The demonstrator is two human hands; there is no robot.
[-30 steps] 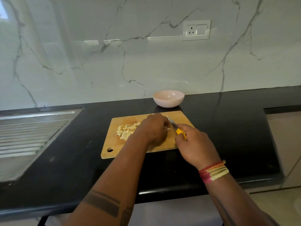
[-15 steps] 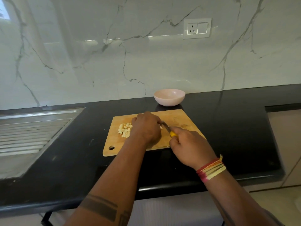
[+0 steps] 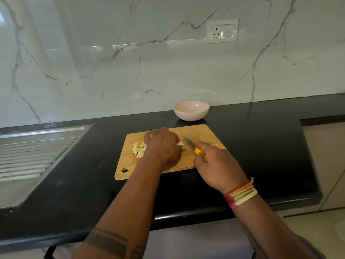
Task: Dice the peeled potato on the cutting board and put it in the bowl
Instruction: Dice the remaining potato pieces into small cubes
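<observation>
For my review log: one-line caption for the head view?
Left hand steadies potato on cutting board; right hand holds knife.

My knife [image 3: 194,147] has a yellow handle and grey blade. The cutting board [image 3: 201,133] at centre frame is tan wood; the diced potato [image 3: 139,148] is pale cream. The bowl [image 3: 191,110] is pale pink, the counter [image 3: 261,139] black, the wall [image 3: 112,62] white marble with grey veins. My right wrist carries red, orange and yellow threads [image 3: 240,193].

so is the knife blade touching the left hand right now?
Apart. The head view shows bare cutting board between the knife blade and the left hand.
</observation>
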